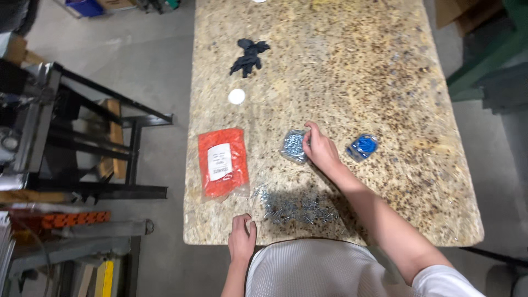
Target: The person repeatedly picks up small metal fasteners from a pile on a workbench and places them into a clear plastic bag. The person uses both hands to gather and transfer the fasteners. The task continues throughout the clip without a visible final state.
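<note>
My right hand reaches out over the table and grips the edge of a small clear bag of silver screws. My left hand rests at the near edge of the table with its fingers curled; whether it holds anything is hidden. A loose pile of silver screws lies on the table between my two arms. An orange bag with a white label lies to the left of the screw bag. A small bag of blue parts lies just right of my right hand.
The speckled stone-look table carries a black glove and a small white disc farther back. A black metal frame stands on the floor to the left. Green furniture stands at the right.
</note>
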